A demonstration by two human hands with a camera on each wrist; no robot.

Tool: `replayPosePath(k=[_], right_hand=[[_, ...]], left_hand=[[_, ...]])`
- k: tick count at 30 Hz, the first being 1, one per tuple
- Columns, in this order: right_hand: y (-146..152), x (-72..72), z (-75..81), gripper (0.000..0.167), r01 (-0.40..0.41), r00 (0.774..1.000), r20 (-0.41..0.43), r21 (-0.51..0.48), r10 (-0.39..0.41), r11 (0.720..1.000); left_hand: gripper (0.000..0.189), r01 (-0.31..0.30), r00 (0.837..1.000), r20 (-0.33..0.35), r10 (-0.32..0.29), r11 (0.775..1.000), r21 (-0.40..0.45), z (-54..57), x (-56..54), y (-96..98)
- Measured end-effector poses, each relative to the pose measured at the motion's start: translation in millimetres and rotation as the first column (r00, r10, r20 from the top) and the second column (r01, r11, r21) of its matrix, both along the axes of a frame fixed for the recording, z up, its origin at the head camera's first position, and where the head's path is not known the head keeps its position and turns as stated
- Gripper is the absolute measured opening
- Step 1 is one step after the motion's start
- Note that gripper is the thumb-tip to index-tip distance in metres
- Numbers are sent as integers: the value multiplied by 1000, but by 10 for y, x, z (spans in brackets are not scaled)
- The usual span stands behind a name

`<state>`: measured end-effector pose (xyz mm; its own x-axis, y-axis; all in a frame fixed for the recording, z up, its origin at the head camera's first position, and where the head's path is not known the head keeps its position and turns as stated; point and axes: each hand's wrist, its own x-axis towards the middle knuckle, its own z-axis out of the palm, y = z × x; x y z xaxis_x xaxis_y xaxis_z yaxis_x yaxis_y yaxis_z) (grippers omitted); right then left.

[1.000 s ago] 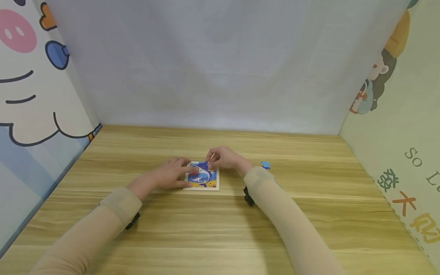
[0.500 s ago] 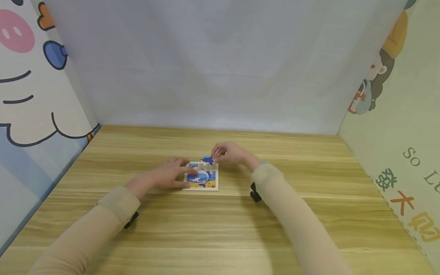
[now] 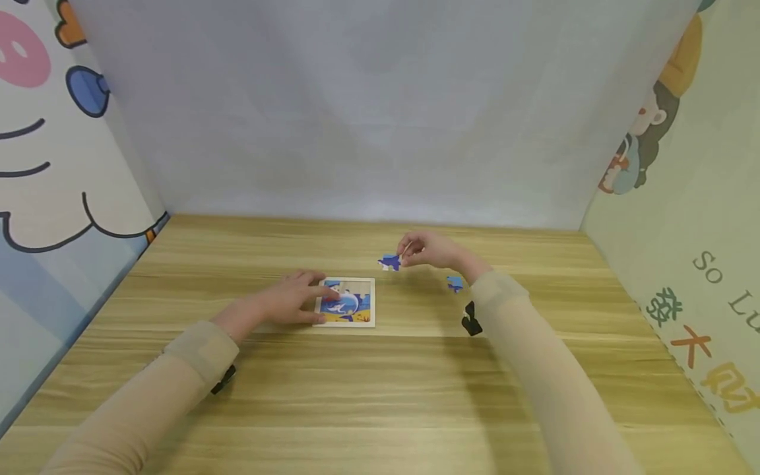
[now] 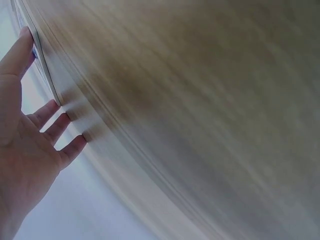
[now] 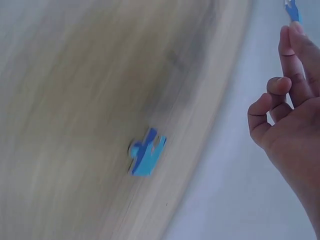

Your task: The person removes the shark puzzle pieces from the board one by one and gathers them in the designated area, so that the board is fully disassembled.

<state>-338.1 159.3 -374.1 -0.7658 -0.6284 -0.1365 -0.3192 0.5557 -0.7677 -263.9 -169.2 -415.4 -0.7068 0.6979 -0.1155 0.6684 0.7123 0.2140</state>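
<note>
A small square jigsaw puzzle in a white frame (image 3: 373, 303) lies mid-table, with a blue dolphin picture over yellow. Along its top right a pale strip of bare backing shows. My left hand (image 3: 291, 300) rests on the left side of the frame, fingers spread; in the left wrist view its fingertips (image 4: 61, 120) touch down at the frame's edge and the wood. Between thumb and fingers my right hand (image 3: 430, 251) pinches a blue and white puzzle piece (image 3: 389, 262), held above the table behind and right of the frame. The right wrist view shows only that piece's end (image 5: 292, 10).
Another blue puzzle piece (image 3: 454, 284) lies on the wooden table (image 3: 356, 396), right of the frame and near the right sleeve (image 3: 505, 303). A pale curtain (image 3: 380, 119) closes off the back, and printed panels stand at left and right.
My right hand has lifted the blue and white piece out of the frame's top and carried it right and back. The left hand stays on the frame. The other piece is uncovered again.
</note>
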Motion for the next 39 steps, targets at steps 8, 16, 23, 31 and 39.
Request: replayPosePath(k=[8, 16, 23, 31, 39], right_hand=[[300, -4, 33, 17, 10, 1000, 15, 29, -11, 1000], [538, 17, -83, 15, 48, 999, 3, 99, -49, 994], [593, 24, -183, 16, 55, 998, 21, 148, -59, 987], [600, 27, -263, 17, 56, 998, 10, 222, -60, 973], [610, 59, -236, 21, 57, 998, -4, 237, -57, 970]], left_hand=[[52, -3, 1000, -8, 3, 1000, -6, 0, 0, -14], [53, -11, 1000, -2, 11, 1000, -14, 4, -6, -21], [54, -27, 1000, 12, 27, 999, -25, 7, -9, -20], [53, -18, 1000, 24, 19, 1000, -25, 14, 11, -19], [53, -18, 1000, 26, 18, 1000, -25, 22, 19, -6]])
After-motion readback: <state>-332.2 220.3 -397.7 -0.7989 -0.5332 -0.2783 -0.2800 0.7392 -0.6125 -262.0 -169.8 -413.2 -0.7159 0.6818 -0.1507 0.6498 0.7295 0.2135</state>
